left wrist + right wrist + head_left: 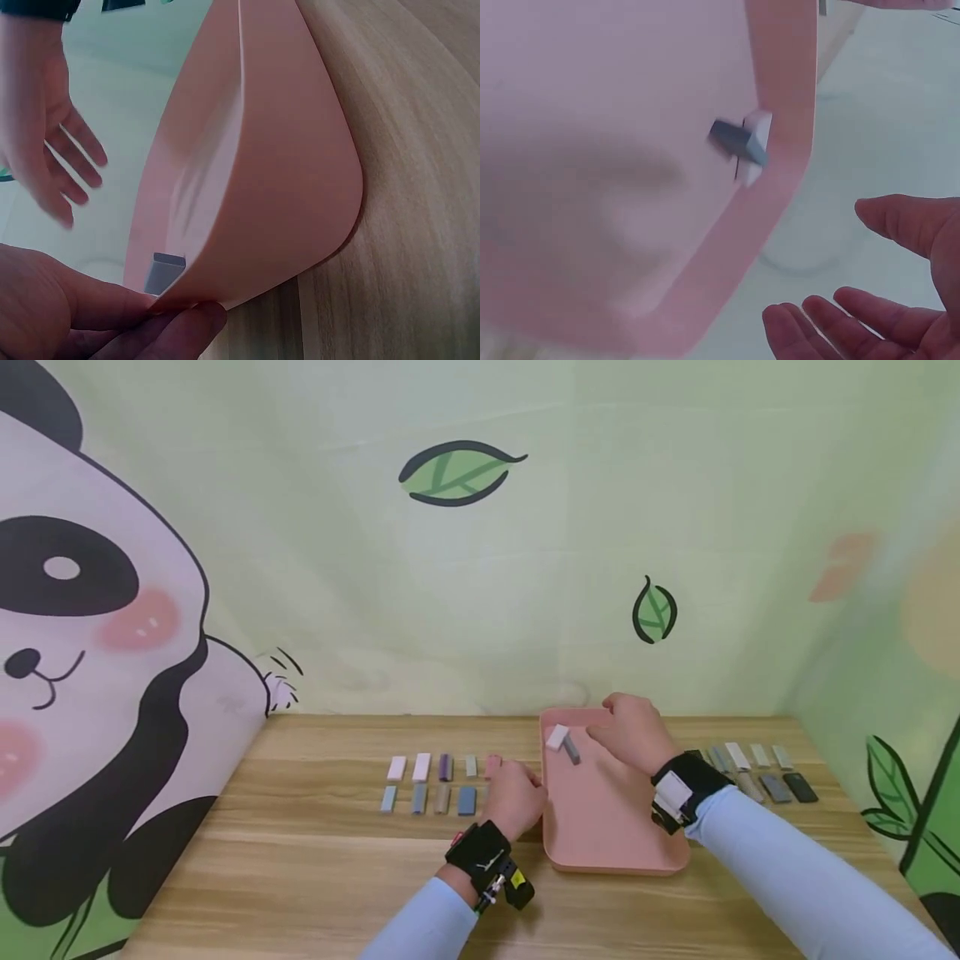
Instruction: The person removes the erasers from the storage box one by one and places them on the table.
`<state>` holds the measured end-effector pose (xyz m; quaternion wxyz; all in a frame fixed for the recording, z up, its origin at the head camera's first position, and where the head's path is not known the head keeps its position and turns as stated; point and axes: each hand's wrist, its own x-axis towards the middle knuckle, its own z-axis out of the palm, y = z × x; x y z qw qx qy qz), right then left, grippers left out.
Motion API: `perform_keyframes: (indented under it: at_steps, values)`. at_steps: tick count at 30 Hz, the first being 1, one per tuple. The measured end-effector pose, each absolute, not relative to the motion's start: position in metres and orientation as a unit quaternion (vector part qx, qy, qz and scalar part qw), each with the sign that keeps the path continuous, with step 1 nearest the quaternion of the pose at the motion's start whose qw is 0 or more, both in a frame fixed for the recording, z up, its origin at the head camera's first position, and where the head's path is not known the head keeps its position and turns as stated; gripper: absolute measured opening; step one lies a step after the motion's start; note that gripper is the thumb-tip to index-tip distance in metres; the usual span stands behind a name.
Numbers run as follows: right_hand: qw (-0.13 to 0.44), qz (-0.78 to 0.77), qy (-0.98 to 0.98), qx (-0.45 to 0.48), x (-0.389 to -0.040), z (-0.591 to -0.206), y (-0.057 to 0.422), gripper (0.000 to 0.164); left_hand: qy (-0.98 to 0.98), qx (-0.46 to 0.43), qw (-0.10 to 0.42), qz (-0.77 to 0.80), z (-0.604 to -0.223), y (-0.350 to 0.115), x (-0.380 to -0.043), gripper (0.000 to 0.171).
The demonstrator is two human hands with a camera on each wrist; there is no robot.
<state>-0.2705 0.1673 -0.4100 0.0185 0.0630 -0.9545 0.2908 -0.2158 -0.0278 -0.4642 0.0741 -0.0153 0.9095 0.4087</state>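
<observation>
My left hand (515, 799) pinches the left rim of a pink tray (611, 852), thumb inside the wall and fingers outside, as the left wrist view shows. Over the tray's far right part hovers my right hand (636, 735), its fingers spread and holding nothing. Inside the tray, near the far left corner, lie a white block (557, 737) and a grey block (572, 751), one overlapping the other. The right wrist view shows the same grey block (737, 141) across the white block (759, 127), slightly blurred.
Left of the tray, two rows of small blocks (422, 767) in white, purple, blue and tan lie on the wooden table (315, 877). More blocks, grey, white and black (800, 787), lie to the right, partly behind my right wrist. A printed cloth backdrop (337, 568) rises behind.
</observation>
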Motion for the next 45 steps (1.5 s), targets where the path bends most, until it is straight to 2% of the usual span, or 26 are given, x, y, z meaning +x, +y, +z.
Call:
perform_keyframes:
  at_steps: [8,14,18,23,34,45]
  values:
    - [-0.016,0.242,-0.97,0.016,-0.281,-0.423,0.142,0.034,0.909,-0.013,0.076,0.409,-0.467,-0.028,-0.217,0.027]
    - [-0.091,0.325,-0.941,-0.012,-0.288,-0.443,0.132,0.029,0.911,-0.011,0.07,0.406,-0.466,-0.028,-0.217,0.03]
    - [-0.074,0.315,-0.946,0.006,-0.297,-0.462,0.129,0.029,0.908,-0.014,0.074,0.413,-0.465,-0.028,-0.216,0.029]
    - [-0.051,0.298,-0.953,0.019,-0.302,-0.477,0.13,0.04,0.906,-0.015,0.077,0.417,-0.464,-0.028,-0.215,0.027]
    - [-0.061,0.297,-0.953,0.02,-0.306,-0.481,0.132,0.035,0.911,-0.011,0.059,0.409,-0.464,-0.028,-0.213,0.032]
    - [-0.088,0.321,-0.943,0.024,-0.301,-0.479,0.136,0.033,0.907,-0.023,0.073,0.415,-0.465,-0.028,-0.216,0.026]
